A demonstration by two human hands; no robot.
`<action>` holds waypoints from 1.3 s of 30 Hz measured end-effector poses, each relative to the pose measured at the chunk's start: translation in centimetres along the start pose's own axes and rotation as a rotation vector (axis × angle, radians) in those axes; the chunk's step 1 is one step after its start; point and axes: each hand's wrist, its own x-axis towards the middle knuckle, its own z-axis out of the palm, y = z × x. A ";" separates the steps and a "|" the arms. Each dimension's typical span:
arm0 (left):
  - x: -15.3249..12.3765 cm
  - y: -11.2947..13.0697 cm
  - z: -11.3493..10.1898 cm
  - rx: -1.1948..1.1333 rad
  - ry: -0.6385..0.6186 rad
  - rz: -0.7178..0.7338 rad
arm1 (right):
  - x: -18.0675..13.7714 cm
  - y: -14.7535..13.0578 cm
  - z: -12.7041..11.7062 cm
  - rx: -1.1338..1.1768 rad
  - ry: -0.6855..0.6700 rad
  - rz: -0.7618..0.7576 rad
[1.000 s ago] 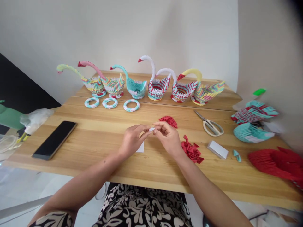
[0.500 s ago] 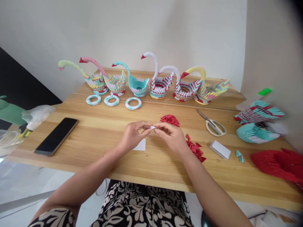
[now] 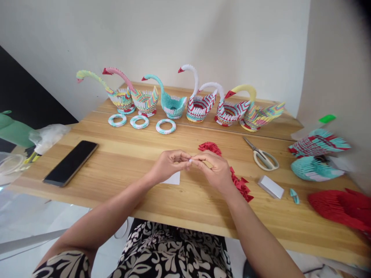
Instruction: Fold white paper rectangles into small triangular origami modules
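Head view: left hand [image 3: 169,164] and right hand [image 3: 213,170] meet above the wooden table [image 3: 130,154], fingertips pinched closed on a small white paper piece [image 3: 190,160]; a white slip [image 3: 173,178] lies beneath; red folded pieces [image 3: 240,185] sit just beside the right wrist.

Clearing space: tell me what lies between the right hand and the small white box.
In the head view, a pile of red folded paper pieces lies between the right hand and the white box.

Your wooden counter [image 3: 121,162] carries paper swans [image 3: 174,106] along its far edge, three rings [image 3: 132,122] before them, a phone [image 3: 71,162] near the left edge, scissors [image 3: 254,150] and red folded pieces [image 3: 242,187] toward the right.
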 end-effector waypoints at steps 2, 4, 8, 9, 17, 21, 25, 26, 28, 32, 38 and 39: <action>0.0 -0.1 0.0 -0.017 -0.007 -0.015 | 0.1 0.0 0.0 -0.009 0.003 -0.014; 0.0 -0.2 0.0 -0.031 -0.021 -0.018 | 0.1 0.1 -0.1 -0.008 0.012 -0.012; -0.2 0.2 0.1 0.078 0.025 0.022 | 0.0 0.6 -0.1 0.054 0.066 0.086; -0.3 0.4 0.2 0.151 0.063 0.063 | 0.0 0.8 -0.1 0.080 0.078 0.119; -0.6 0.5 0.2 0.689 0.190 0.565 | -0.2 1.0 0.3 0.157 0.059 0.228; -0.5 0.2 0.1 0.783 0.207 0.641 | -0.2 0.9 0.6 0.163 0.058 0.246; -0.4 0.2 0.1 0.831 0.209 0.618 | -0.1 0.7 0.5 0.118 0.046 0.213; -0.4 0.2 0.0 0.842 0.203 0.616 | -0.1 0.7 0.4 0.088 0.041 0.188; -0.3 0.1 -0.1 0.869 0.189 0.625 | 0.0 0.6 0.1 0.003 0.029 0.116; -0.1 -0.1 -0.5 0.987 0.158 0.664 | 0.1 0.7 -0.6 -0.188 -0.036 -0.073; -0.1 -0.1 -0.6 1.226 0.095 0.703 | -0.1 1.1 -0.8 -0.357 -0.129 -0.168; -0.1 0.0 -0.6 1.239 0.089 0.707 | -0.1 1.2 -0.7 -0.371 -0.142 -0.171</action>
